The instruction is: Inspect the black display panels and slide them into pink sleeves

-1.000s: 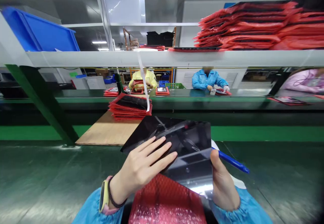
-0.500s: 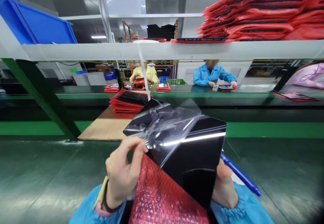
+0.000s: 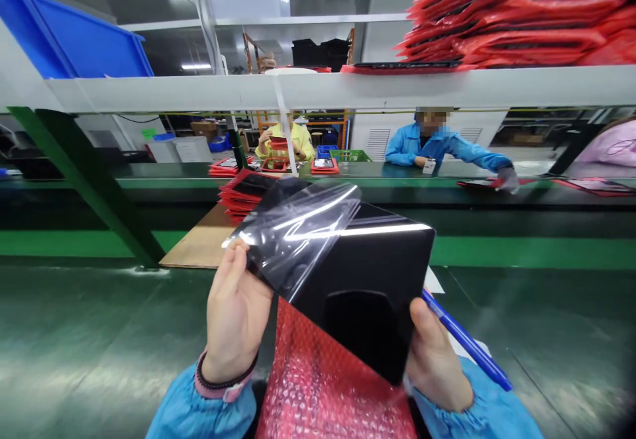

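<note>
A glossy black panel [image 3: 368, 267] is held up, tilted, in front of me. Loose, wrinkled clear plastic film [image 3: 308, 227] covers its upper left part. My left hand [image 3: 236, 313] is at the panel's left corner, its fingertips closed on the film's edge. The panel's lower right edge is gripped by my right hand [image 3: 437, 359], thumb in front and fingers hidden behind. A blue pen [image 3: 470, 343] sticks out from behind that thumb. Below the panel lies a red bubble-wrap bag [image 3: 328, 386], partly covered by it.
Beyond the panel, a stack of red-wrapped pieces [image 3: 243, 194] rests on a brown board [image 3: 199, 240]. Overhead runs a white shelf [image 3: 189, 95] with a blue bin [image 3: 74, 35] and piled red packages [image 3: 521, 28]. Co-workers sit across the green bench. White paper [image 3: 434, 281] lies behind my right hand.
My left hand has moved up and left with the film, turning its palm toward me. The film's fold has shifted left, and the panel has moved slightly left. A co-worker in blue has reached rightward.
</note>
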Demonstrator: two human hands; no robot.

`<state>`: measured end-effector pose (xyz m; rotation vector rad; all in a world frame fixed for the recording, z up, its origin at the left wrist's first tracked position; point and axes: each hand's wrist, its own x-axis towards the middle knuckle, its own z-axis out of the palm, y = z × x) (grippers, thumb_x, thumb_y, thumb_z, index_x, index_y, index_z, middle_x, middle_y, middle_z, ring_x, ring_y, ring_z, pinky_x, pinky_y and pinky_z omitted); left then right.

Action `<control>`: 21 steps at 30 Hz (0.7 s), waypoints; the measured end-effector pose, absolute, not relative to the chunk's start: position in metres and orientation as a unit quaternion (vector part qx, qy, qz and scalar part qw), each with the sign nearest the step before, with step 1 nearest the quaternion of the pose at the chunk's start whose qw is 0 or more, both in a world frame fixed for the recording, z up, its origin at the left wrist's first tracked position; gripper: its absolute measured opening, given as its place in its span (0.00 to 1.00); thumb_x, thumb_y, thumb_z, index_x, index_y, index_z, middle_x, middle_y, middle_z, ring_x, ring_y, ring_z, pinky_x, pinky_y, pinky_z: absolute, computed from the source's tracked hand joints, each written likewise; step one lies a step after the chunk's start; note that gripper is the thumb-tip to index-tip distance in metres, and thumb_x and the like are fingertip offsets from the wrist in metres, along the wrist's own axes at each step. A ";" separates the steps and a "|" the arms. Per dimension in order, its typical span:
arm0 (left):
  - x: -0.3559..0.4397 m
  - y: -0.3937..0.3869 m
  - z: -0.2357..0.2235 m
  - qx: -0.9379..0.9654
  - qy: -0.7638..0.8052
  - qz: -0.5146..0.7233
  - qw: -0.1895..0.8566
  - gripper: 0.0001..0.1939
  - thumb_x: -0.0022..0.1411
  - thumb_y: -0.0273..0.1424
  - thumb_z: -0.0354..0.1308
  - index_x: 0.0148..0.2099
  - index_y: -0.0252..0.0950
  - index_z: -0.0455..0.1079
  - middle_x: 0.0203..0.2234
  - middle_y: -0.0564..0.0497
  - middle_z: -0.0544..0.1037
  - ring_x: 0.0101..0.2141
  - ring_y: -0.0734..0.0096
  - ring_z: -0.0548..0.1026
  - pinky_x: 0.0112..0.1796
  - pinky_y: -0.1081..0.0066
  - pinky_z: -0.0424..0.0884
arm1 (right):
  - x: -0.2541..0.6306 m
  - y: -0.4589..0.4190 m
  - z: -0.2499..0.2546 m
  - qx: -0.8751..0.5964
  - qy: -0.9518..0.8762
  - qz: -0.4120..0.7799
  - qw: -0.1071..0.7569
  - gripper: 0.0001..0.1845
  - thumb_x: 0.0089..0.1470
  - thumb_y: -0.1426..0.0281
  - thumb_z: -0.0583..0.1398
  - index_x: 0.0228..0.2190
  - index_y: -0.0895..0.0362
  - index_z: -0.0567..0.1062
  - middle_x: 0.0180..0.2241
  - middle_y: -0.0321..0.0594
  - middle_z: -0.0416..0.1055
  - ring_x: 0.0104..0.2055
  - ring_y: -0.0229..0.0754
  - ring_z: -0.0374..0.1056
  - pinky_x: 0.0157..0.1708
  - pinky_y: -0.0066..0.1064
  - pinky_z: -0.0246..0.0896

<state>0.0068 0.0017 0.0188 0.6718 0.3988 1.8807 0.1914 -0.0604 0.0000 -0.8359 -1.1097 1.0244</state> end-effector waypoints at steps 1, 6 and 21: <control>0.004 0.002 0.020 0.268 0.162 0.803 0.507 0.05 0.64 0.29 0.57 0.37 0.36 0.73 0.37 0.53 0.77 0.42 0.72 0.75 0.45 0.71 0.73 | 0.189 -0.059 0.001 -0.348 -0.477 0.463 0.661 0.35 0.49 0.46 0.62 0.57 0.43 0.68 0.56 0.40 0.71 0.60 0.57 0.65 0.55 0.46 0.65; -0.006 0.000 0.023 0.287 0.145 0.840 0.437 0.04 0.65 0.30 0.56 0.37 0.39 0.72 0.35 0.54 0.76 0.38 0.71 0.75 0.44 0.68 0.74 | 0.182 -0.063 0.002 -0.311 -0.486 0.549 0.605 0.48 0.44 0.66 0.72 0.62 0.37 0.57 0.60 0.37 0.66 0.62 0.53 0.62 0.54 0.46 0.68; -0.027 0.027 0.020 0.261 0.217 0.850 0.403 0.02 0.55 0.30 0.57 0.31 0.39 0.71 0.30 0.55 0.75 0.38 0.69 0.73 0.43 0.71 0.70 | 0.183 -0.066 0.006 -0.319 -0.537 0.563 0.541 0.21 0.46 0.59 0.69 0.43 0.47 0.77 0.40 0.40 0.79 0.44 0.51 0.76 0.48 0.44 0.70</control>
